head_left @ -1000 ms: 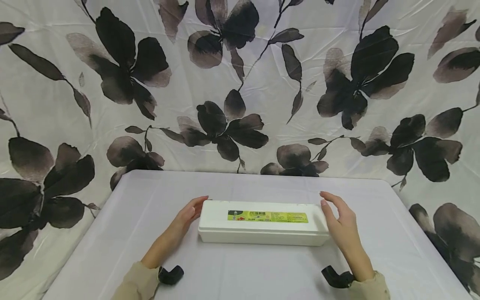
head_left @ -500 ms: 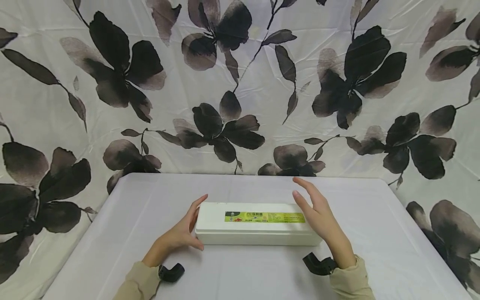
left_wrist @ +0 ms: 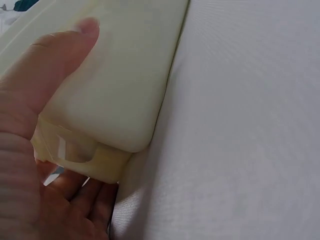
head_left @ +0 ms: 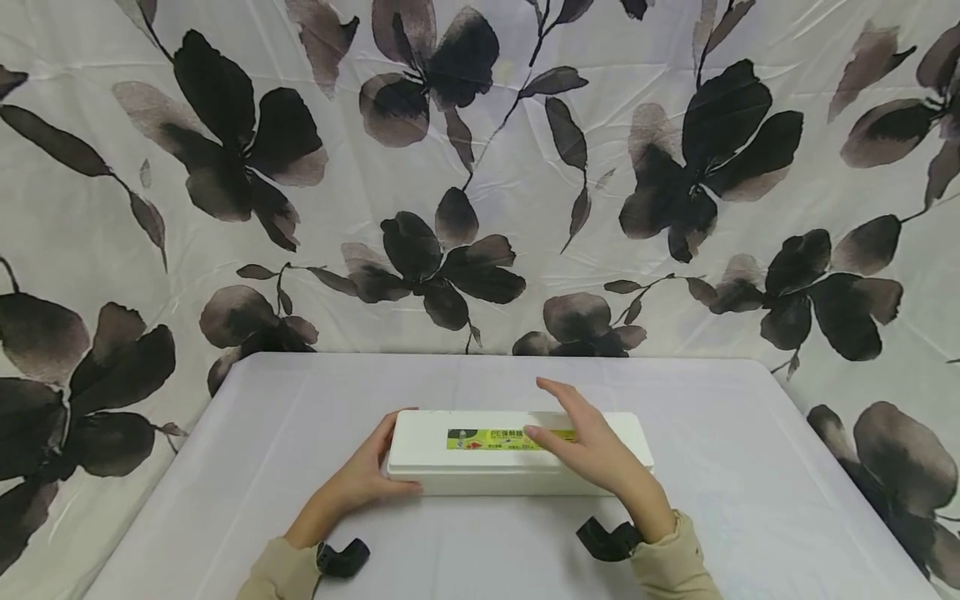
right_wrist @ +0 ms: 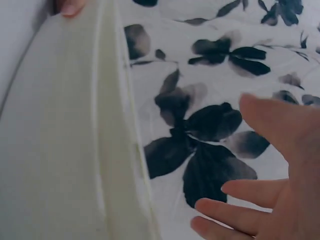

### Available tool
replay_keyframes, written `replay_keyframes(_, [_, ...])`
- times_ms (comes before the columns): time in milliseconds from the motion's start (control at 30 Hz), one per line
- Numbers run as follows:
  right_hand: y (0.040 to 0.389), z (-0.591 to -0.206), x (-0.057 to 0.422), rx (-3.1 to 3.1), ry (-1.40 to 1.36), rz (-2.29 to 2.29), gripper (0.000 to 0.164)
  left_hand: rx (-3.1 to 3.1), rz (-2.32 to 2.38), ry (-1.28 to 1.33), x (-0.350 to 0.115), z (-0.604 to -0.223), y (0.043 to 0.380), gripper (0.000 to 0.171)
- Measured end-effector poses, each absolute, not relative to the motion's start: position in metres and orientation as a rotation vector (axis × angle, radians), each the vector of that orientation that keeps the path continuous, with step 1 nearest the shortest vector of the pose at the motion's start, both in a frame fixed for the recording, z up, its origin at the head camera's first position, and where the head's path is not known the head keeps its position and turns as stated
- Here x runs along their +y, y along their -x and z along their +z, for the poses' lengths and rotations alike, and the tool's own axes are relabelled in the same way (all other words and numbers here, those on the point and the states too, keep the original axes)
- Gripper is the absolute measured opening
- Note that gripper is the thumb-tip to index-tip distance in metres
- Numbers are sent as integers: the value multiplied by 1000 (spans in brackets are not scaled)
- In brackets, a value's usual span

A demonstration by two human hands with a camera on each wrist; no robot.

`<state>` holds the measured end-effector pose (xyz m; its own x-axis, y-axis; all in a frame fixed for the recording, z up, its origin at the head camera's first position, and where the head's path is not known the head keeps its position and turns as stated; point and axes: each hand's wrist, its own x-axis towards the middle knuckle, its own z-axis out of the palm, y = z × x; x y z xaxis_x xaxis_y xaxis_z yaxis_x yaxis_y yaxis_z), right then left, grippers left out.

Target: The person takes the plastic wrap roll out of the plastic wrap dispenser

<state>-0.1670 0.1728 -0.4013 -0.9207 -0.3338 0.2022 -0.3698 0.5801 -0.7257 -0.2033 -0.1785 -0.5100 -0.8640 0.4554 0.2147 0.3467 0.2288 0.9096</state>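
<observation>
A long white cling film box (head_left: 517,483) with a yellow-green label (head_left: 483,439) lies on the table. My left hand (head_left: 367,471) grips its left end, thumb along the front side and fingers round the end and back. In the left wrist view the thumb presses the box's pale wall (left_wrist: 115,90), while the fingers curl at the end below. Over the right part of the lid hovers my right hand (head_left: 588,442), fingers extended and thumb apart, hiding part of the label. The right wrist view shows that hand (right_wrist: 265,185) with spread fingers, beside the box and holding nothing.
A white cloth covers the table (head_left: 750,467). Behind its far edge hangs a floral curtain (head_left: 562,192). Black wrist mounts (head_left: 343,558) sit at both beige sleeves (head_left: 281,571).
The left hand has closed from beside the box onto its left end. The right hand has moved left, from the box's right end to over its lid.
</observation>
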Motion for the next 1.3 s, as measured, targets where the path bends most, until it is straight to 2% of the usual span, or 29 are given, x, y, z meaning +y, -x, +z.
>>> replay_keyframes(200, [166, -416, 165, -2913, -728, 1190, 103, 2436, 1688, -777, -176, -511, 202, 102])
replay_keyframes(333, [169, -425, 159, -2908, -833, 958, 111, 2450, 1678, -792, -177, -514, 202, 100])
replay_keyframes(500, [169, -435, 153, -2833, -904, 613, 109, 2454, 1673, -802, -177, -518, 201, 99])
replay_keyframes(733, [169, -441, 144, -2780, -820, 406, 100, 2482, 1651, -784, -177, -517, 203, 98])
replay_keyframes(1300, [169, -442, 138, -2769, -741, 354, 100, 2494, 1640, -759, -176, -516, 204, 103])
